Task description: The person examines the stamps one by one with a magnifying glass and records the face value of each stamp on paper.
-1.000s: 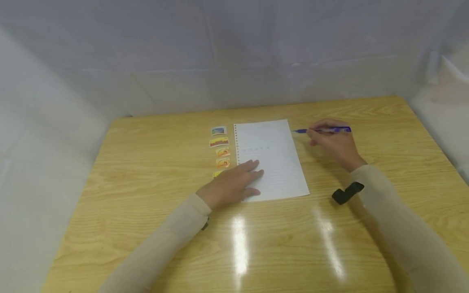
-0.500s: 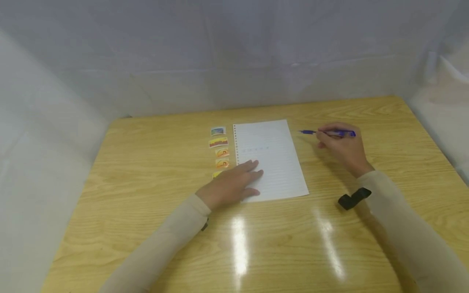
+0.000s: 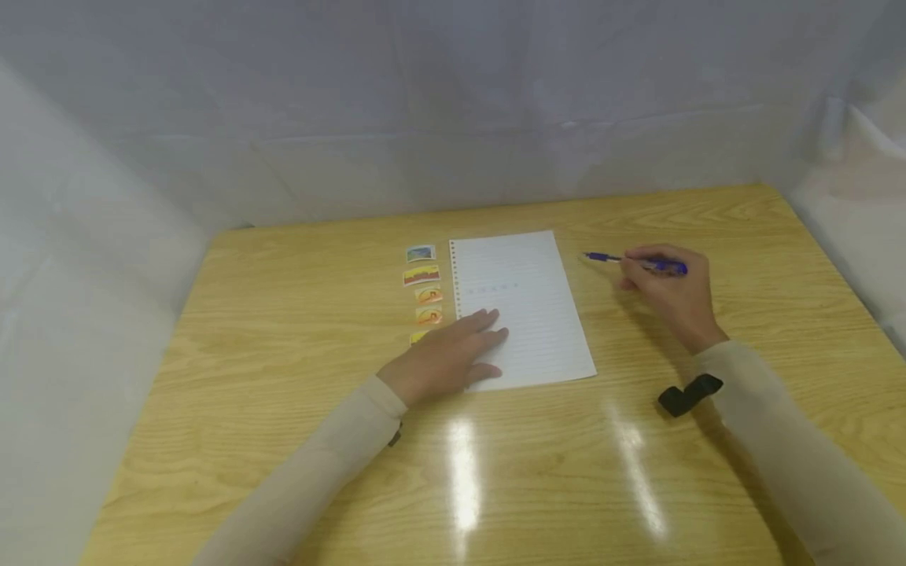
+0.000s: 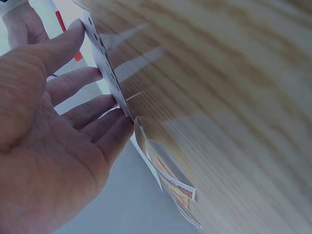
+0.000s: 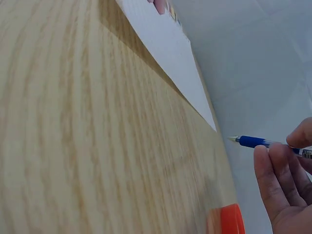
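My left hand [image 3: 449, 354] rests on a lined sheet of paper [image 3: 538, 322] with spread fingers, across its lower left part. Punched holes run along the sheet's left edge, and a short row of faint marks shows near its middle. In the left wrist view the fingertips [image 4: 112, 100] touch the holed edge. To the right of the sheet, my right hand [image 3: 672, 295] pinches a blue pen [image 3: 602, 257] between thumb and fingers, its tip pointing left toward the paper. The right wrist view shows the pen's tip off the sheet.
A column of several stamps, with a blue one [image 3: 421, 253] at the top and a yellow-and-red one [image 3: 421, 275] below, lies left of the sheet; my left hand partly covers the lowest. An orange-red object [image 5: 231, 219] shows in the right wrist view. White sheeting [image 3: 453, 102] surrounds the wooden table [image 3: 283, 354].
My right hand has moved right and slightly toward me with the pen, away from the sheet's edge. The left hand and the stamps have stayed in place.
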Motion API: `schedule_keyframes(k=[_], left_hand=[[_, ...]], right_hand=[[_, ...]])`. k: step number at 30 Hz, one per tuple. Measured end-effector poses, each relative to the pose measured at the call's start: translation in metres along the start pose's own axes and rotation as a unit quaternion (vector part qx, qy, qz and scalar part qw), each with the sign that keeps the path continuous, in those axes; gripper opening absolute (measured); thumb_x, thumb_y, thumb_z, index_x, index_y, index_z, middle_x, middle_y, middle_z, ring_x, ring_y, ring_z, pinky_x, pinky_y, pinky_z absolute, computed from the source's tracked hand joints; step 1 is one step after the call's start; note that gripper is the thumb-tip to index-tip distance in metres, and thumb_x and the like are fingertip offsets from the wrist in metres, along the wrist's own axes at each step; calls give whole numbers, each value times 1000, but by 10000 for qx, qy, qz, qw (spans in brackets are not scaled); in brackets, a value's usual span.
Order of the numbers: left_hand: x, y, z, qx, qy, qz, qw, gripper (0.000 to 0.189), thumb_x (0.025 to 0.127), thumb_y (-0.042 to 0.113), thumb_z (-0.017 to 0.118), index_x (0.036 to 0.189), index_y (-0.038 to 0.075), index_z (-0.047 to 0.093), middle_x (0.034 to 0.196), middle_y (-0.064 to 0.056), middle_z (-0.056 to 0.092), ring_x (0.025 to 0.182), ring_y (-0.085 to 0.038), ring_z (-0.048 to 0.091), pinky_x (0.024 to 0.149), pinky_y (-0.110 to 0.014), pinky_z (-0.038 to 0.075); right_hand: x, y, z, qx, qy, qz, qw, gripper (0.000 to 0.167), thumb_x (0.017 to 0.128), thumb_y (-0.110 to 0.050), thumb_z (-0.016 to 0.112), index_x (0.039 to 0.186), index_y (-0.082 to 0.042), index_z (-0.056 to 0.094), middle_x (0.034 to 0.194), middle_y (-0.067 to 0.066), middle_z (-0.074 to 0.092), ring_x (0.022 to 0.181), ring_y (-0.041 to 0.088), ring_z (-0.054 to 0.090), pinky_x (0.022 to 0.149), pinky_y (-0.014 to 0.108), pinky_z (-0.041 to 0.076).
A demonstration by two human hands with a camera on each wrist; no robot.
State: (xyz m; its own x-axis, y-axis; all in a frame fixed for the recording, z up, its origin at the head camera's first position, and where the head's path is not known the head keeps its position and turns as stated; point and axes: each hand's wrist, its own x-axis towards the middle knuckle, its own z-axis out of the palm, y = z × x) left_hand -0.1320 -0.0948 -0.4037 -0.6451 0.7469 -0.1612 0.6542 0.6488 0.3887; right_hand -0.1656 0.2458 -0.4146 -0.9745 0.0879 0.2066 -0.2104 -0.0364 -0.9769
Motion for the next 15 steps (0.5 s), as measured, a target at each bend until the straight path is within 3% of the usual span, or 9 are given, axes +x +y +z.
schedule_keyframes(k=[8,15], left_hand=[[0,1,-1,-5,-4,-16,10000,59,104,35,59,153,6,44,163,-18,28,152,-31,24,124,-41,22],[0,1,-1,-76,-14,-46,10000,59,104,35,59,153,6,43,163,-17,28,152,-31,23,124,-41,21]], right_hand=[[-5,4,-1,22,357,15,9994,27,86,8,75,106,23,64,91,13,73,70,22,75,69,27,61],[-10,7,1,140,415,-91,9990,26,85,8,75,102,23,62,89,15,72,74,23,76,70,29,61]])
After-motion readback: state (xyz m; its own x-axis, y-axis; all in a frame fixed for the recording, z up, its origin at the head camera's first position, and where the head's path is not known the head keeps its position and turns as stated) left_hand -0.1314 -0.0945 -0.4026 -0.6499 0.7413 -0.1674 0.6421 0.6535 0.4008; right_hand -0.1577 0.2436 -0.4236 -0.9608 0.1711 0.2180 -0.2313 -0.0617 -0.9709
